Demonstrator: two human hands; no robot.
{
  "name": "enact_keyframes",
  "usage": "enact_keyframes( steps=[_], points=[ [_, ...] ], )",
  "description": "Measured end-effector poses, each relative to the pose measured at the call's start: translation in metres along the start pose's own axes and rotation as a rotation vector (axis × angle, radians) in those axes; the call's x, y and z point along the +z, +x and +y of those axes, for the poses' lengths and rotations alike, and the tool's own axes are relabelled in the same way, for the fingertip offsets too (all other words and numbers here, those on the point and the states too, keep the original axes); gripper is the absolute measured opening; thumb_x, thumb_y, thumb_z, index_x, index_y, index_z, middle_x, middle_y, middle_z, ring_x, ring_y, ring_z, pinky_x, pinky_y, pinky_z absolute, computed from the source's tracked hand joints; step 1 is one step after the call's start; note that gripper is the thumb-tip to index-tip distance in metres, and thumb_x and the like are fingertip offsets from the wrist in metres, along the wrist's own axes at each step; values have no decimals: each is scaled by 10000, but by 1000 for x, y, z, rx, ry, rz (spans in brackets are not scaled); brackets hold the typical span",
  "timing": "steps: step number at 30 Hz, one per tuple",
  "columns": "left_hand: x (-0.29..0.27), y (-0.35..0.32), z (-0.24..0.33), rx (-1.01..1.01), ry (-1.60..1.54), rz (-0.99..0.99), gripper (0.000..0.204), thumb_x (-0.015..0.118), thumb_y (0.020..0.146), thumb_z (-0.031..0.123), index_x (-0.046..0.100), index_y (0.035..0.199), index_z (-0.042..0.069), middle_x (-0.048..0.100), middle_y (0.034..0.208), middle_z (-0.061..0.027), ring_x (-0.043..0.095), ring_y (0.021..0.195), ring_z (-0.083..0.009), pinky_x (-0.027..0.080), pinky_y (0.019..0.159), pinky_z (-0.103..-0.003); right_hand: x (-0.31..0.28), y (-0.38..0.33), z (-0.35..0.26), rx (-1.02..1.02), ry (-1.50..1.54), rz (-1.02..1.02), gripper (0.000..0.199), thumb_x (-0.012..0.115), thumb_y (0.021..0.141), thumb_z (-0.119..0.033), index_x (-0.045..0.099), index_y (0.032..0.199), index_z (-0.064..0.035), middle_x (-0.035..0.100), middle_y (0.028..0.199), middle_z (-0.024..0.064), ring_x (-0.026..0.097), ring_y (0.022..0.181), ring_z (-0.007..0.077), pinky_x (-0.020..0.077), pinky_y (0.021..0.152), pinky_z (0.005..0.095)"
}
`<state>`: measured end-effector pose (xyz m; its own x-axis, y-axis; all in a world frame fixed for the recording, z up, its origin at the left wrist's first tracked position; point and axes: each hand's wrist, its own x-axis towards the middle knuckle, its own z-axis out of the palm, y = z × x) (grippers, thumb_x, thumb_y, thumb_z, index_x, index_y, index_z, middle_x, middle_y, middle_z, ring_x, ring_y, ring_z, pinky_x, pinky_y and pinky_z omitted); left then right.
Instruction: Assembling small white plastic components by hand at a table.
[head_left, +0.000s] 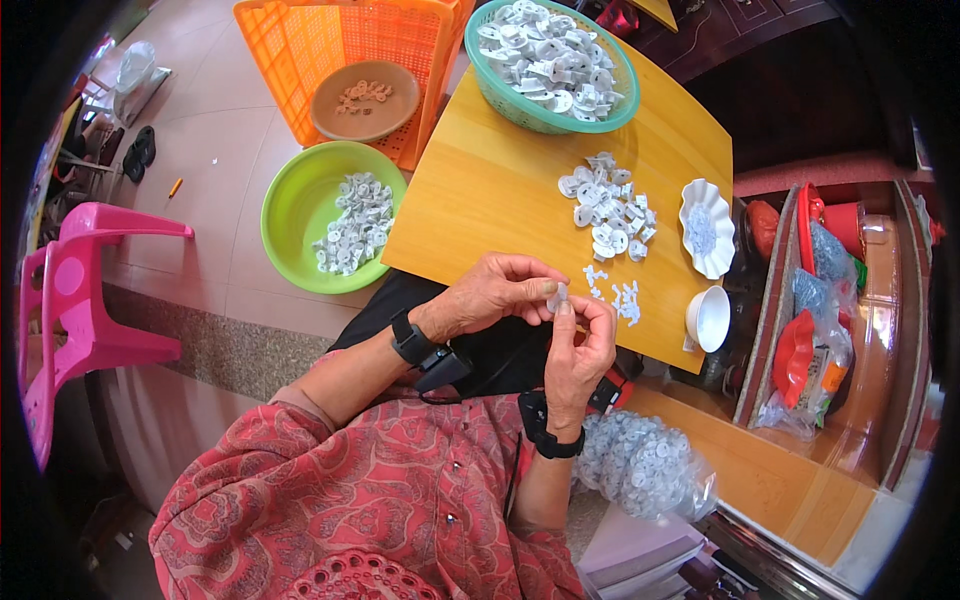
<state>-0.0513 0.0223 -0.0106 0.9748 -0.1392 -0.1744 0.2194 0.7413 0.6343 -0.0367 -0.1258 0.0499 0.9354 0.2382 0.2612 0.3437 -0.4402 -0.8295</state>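
Note:
My left hand (497,294) and my right hand (578,348) meet above the table's near edge. Between their thumbs and fingertips they pinch one small white plastic part (557,298), whose exact kind is too small to make out. Just beyond my right hand lie several tiny white plastic pieces (626,302). Farther back on the yellow table (478,180) is a heap of larger white plastic parts (610,208) with round faces.
A teal basket (628,112) heaped with white parts stands at the far edge. Right: a scalloped white dish (692,190) and a white cup (712,318). Left: a lime-green basin (285,235), an orange crate (270,60) holding a brown bowl (330,112), and a pink chair (95,300).

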Motion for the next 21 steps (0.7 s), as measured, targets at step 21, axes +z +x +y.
enact_keyframes(
  steps=[21],
  points=[
    [4,-1,1,32,126,25,220,669,937,132,687,1115,5,711,943,-66,653,761,-103,558,671,-238,6,0,5,-163,-205,-24,104,609,889,-14,509,907,6,532,906,166,556,838,347,459,744,440]
  ],
)
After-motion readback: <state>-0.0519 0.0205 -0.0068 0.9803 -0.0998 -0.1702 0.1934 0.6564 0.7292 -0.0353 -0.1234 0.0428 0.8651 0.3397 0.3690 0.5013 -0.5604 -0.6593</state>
